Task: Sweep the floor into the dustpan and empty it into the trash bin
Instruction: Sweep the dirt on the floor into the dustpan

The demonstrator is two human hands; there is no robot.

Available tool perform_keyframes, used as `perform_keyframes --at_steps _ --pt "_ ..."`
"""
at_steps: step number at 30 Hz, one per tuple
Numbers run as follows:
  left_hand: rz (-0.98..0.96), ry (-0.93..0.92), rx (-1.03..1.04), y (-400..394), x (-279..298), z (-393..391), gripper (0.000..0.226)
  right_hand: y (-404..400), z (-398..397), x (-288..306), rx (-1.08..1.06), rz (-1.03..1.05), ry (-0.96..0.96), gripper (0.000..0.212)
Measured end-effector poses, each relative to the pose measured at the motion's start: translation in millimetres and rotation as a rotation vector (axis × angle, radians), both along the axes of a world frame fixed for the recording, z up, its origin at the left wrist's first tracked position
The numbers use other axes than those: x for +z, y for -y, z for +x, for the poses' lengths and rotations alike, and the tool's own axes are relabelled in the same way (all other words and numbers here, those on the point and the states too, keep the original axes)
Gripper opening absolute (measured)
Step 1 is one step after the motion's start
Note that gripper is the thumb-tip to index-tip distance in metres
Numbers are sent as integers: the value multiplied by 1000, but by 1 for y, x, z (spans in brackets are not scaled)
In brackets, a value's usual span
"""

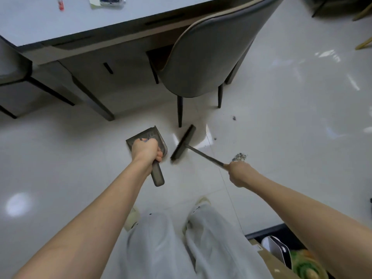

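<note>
Glossy white tile floor (281, 121) is filling most of the frame; a grey table (60, 23) is sitting at upper left, one grey chair (203, 57) pushed in at top centre. Left hand (145, 150) is clenching the handle of one dark dustpan (150, 135) at frame centre, its long axis running lower right to upper left, mouth pointing up toward the table. Right hand (239, 174) is grasping the thin handle of one brush (183, 144) just right of the dustpan, handle slanting from right hand up-left to the head, the bristle head lying crosswise. One debris pile (239, 157) is lying by the right hand; two dark specks (234, 118) are lying farther up. A cardboard box (267, 260) is sitting at lower right.
</note>
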State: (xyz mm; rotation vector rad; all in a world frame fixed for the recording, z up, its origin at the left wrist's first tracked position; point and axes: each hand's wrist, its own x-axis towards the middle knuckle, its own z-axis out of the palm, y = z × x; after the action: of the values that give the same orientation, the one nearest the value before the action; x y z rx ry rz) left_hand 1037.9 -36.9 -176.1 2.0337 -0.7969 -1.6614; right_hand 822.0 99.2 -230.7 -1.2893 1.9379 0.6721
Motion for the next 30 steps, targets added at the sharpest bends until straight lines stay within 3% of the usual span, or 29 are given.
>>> perform_keyframes --at_steps 7,13,16,19,24,27,30 --pt "107 -194 96 -7 -2 -28 26 4 -4 -19 70 30 -35 43" --pt "145 -340 97 -24 -18 -84 15 -42 -65 -14 -96 45 -129 48" --pt "132 -326 35 -37 -31 -112 16 -56 -87 -5 -193 -2 -181 44" --pt "150 -311 -28 -47 -41 -140 36 -68 -97 2 -292 -52 -176 42" --pt "139 -310 25 -37 -51 -167 36 -73 -99 -8 -412 -150 -65 53" --pt "111 -261 7 -32 -63 -168 51 -59 -93 -27 -431 -183 18 58" --pt "80 -242 54 -32 -75 -160 39 -39 -87 -53 -425 -209 72 57"
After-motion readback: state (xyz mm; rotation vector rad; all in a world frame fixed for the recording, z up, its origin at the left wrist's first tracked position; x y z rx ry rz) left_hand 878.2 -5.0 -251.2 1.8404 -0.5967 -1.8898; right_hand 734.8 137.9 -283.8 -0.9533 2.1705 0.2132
